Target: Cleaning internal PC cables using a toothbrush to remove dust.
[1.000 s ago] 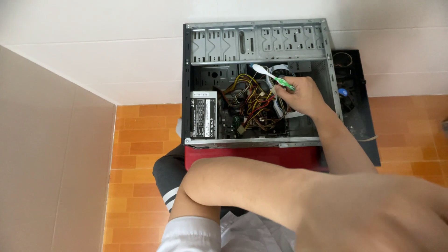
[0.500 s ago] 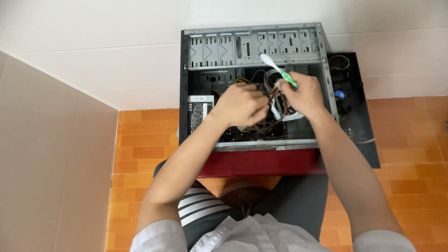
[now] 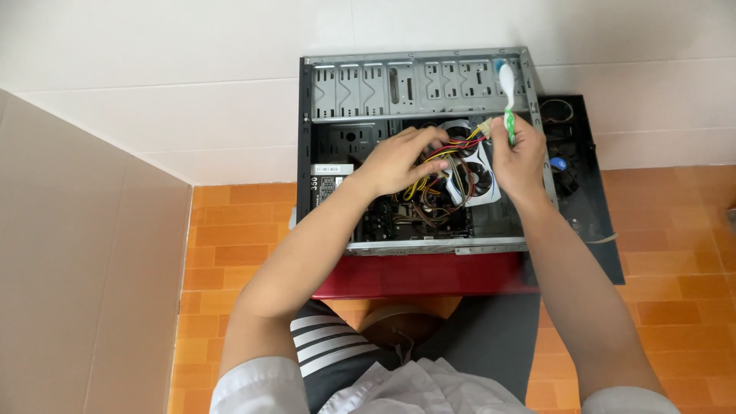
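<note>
In the upper middle of the frame, the open case [image 3: 418,153] shows dust inside. Left hand [image 3: 399,159] pinches wires [image 3: 452,153]; right hand [image 3: 520,153] grips a toothbrush [image 3: 507,96], cleaning apparently unfinished.

bare matt grey sheet-metal computer case [image 3: 418,80], white and green plastic toothbrush [image 3: 507,96], plastic-coated yellow, red and black wires [image 3: 441,165], glossy red base [image 3: 422,274], smooth orange floor tiles [image 3: 238,230], matt white wall [image 3: 153,92], white cloth sleeves [image 3: 253,387]

Both bare forearms are extended forward. The left hand [image 3: 399,159] is curled in a pinch. The right hand [image 3: 520,153] is closed in a fist.
</note>
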